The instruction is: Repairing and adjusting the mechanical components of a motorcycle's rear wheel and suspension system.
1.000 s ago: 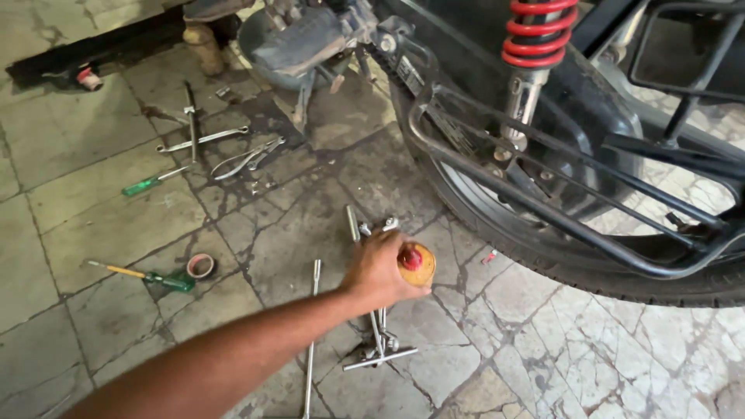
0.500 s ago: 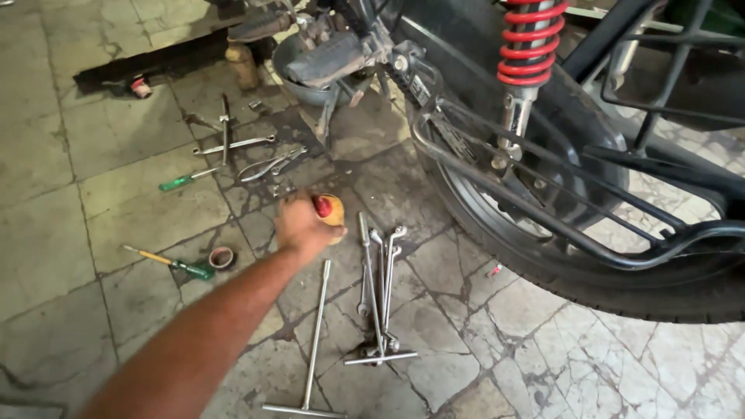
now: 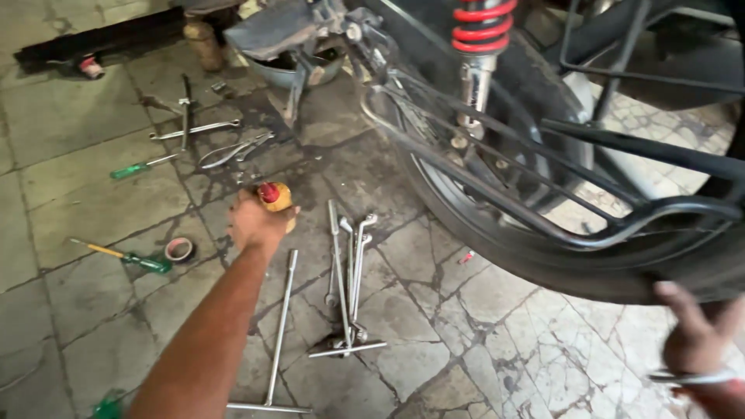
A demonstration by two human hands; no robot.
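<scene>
We grip the screwdriver handle [image 3: 273, 199] in our left hand [image 3: 256, 221], pliers [image 3: 233, 151] just beyond; our right hand [image 3: 698, 345], blurred, holds a thin metal tool [image 3: 691, 379].

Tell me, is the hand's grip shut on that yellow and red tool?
Shut. The left hand has its fingers curled around the yellow handle with the red cap, holding it above the cracked floor. The tool's tip is hidden.

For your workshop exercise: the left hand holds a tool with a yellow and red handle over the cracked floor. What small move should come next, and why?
Probably lower the left hand and set the yellow-handled tool on the bare floor beside the pliers. It hangs over the spread of tools, away from the wheel, and the right hand is already at the tyre.
</scene>
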